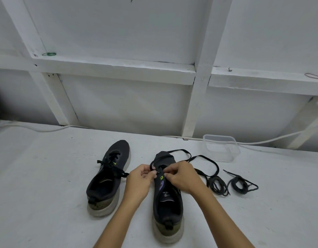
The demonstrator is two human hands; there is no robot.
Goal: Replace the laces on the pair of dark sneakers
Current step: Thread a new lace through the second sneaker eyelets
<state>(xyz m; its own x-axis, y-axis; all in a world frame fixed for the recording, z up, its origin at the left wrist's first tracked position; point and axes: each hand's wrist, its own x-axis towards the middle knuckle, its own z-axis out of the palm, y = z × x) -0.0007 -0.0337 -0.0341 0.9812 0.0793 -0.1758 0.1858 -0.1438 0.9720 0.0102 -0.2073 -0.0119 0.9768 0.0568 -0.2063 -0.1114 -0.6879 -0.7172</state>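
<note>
Sneaker (168,203) relacing on the bench (47,176)
Left hand (139,179) and right hand (184,176) both pinch its black lace (183,151) beside the tongue.

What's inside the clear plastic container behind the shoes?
The clear container looks empty: only its walls and the white surface show through. Nothing covers it; the loose lace lies outside, in front of it.

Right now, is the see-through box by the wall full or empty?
Empty, as far as shows: the clear plastic box stands upright, lidless, and nothing is visible through its walls.
</note>
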